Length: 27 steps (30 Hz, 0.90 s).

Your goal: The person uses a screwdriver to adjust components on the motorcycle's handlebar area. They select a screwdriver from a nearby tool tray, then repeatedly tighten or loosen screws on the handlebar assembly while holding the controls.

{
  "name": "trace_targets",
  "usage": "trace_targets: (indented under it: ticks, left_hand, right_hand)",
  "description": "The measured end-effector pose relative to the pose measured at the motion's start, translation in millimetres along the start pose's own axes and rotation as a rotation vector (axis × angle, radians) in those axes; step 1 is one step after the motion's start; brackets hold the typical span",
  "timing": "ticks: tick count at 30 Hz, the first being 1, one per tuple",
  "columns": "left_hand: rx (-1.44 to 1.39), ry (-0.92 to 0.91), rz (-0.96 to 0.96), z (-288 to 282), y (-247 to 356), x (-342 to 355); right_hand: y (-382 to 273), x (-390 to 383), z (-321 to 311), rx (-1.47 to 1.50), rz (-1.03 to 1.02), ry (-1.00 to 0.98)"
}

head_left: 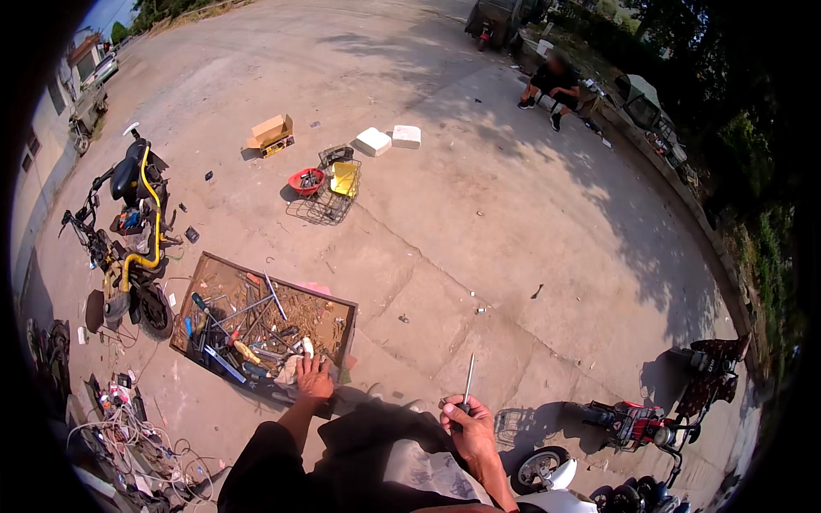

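Observation:
My left hand (314, 378) reaches down into the near edge of a flat wooden tool tray (205, 272) on the concrete ground, resting among several wrenches, screwdrivers and a white rag; whether it grips anything is unclear. My right hand (466, 425) is raised in front of me and holds a thin metal tool (469, 376), upright, with its tip pointing away from me. Both dark-sleeved forearms come in from the lower edge.
A stripped yellow-framed electric bike (128, 239) stands left of the tray, loose wires (128, 436) near it. A red scooter (637, 423) is at the lower right. Farther off lie a wire basket (329, 201), a red bowl (306, 180), a cardboard box (272, 132) and white blocks (389, 138). A person (560, 85) sits far off.

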<state>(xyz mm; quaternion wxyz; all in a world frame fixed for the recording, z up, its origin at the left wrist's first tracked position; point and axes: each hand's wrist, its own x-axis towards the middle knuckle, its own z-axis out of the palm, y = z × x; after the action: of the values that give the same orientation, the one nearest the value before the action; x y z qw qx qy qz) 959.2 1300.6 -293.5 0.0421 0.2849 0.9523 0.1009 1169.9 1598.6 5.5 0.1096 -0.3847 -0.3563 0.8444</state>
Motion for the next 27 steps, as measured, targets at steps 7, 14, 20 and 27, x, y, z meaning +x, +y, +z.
trace_targets:
  ticks: [7,14,20,27]
  left_hand:
    - [0.107,-0.037,0.073,3.3,-29.1,-10.7]
    - [0.222,-0.224,0.063,-4.7,0.5,-4.9]
    - [0.111,-0.066,-0.048,1.1,12.3,-17.1]
    - [-0.055,-0.015,-0.198,-45.3,12.4,55.6]
  right_hand:
    - [-19.0,12.6,-7.4,-0.065,0.0,-0.137]
    - [-24.5,-8.1,-57.8,-0.085,-0.091,0.007]
    - [-19.1,-14.7,-87.0,-0.114,0.019,0.11]
    - [-26.9,11.8,-43.1,-0.051,0.01,0.09]
